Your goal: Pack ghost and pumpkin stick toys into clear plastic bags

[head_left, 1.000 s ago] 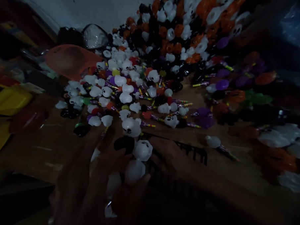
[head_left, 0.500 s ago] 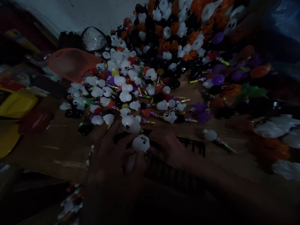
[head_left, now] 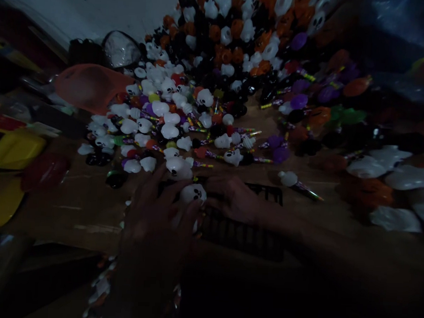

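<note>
My left hand (head_left: 156,217) curls its fingers round a small white ghost figure with a black printed face (head_left: 192,194). Right against it, my right hand (head_left: 234,197) is bent closed over a black slotted rack (head_left: 244,235); what its fingertips pinch, if anything, is lost in the dark. A larger white ghost figure (head_left: 178,168) sits just beyond my left fingers, at the edge of a pile of candy-filled tubes with figure tops (head_left: 157,128). One tube with a white top (head_left: 291,180) lies apart, to the right of the rack.
Behind stands a heap of loose orange, black and white figures (head_left: 234,43). An orange translucent bag (head_left: 92,86) and yellow containers (head_left: 15,150) are at left. More white and orange figures (head_left: 375,185) lie right, on a brown cardboard surface (head_left: 72,214).
The whole scene has shifted slightly left and up in view. My hands stay together at the rack, the left still round the white ghost figure, with only small finger movement.
</note>
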`<state>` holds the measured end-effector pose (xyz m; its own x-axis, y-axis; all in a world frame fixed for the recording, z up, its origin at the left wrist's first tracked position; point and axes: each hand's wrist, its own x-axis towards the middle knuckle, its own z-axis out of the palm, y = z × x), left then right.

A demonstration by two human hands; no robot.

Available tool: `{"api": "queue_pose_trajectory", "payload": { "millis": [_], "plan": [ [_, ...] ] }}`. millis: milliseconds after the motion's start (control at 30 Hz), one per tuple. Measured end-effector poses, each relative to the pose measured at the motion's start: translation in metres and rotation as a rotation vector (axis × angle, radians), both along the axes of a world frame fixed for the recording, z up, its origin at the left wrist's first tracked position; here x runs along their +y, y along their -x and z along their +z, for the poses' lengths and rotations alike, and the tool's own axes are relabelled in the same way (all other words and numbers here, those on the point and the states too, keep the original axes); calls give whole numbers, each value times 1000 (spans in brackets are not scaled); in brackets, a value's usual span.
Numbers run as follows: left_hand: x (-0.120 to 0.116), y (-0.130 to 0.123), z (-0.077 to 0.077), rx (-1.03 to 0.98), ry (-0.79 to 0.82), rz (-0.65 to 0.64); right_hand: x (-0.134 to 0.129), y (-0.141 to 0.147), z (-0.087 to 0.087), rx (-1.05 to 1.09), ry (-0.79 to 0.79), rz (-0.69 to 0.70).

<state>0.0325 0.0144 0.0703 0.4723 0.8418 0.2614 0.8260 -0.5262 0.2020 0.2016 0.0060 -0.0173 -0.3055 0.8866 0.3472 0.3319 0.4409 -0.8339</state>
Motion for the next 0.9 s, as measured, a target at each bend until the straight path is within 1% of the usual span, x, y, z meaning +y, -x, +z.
{"api": "queue_pose_trajectory", "payload": {
  "millis": [100, 200, 267, 333, 433, 500, 600, 700, 800, 900],
  "plan": [
    [0, -4, 2, -43, -9, 34, 2, 1, -1, -12, 11, -62],
    [0, -6, 2, -49, -6, -16, 1, 1, 0, -47, 5, -67],
    [0, -6, 2, -43, -21, -42, 0, 1, 2, -68, 4, -46],
    [-1, -6, 2, -29, -34, -41, -1, 0, 3, -82, 28, -14],
    [-4, -7, 2, 8, -29, -15, -2, -2, 4, -89, 67, 43],
    [-6, -8, 4, 14, -16, 12, -2, -3, 4, -64, 51, 64],
    [-8, -10, 7, 4, 14, 34, 0, -3, 3, -17, 6, 42],
    [-8, -12, 8, -11, 41, 41, 1, -3, 3, -8, 7, 1],
    [-7, -11, 5, -30, 18, 30, 0, -1, 4, -42, 12, -34],
    [-4, -7, -1, -32, -30, 9, -3, 0, 5, -69, 7, -40]
  ]
}}
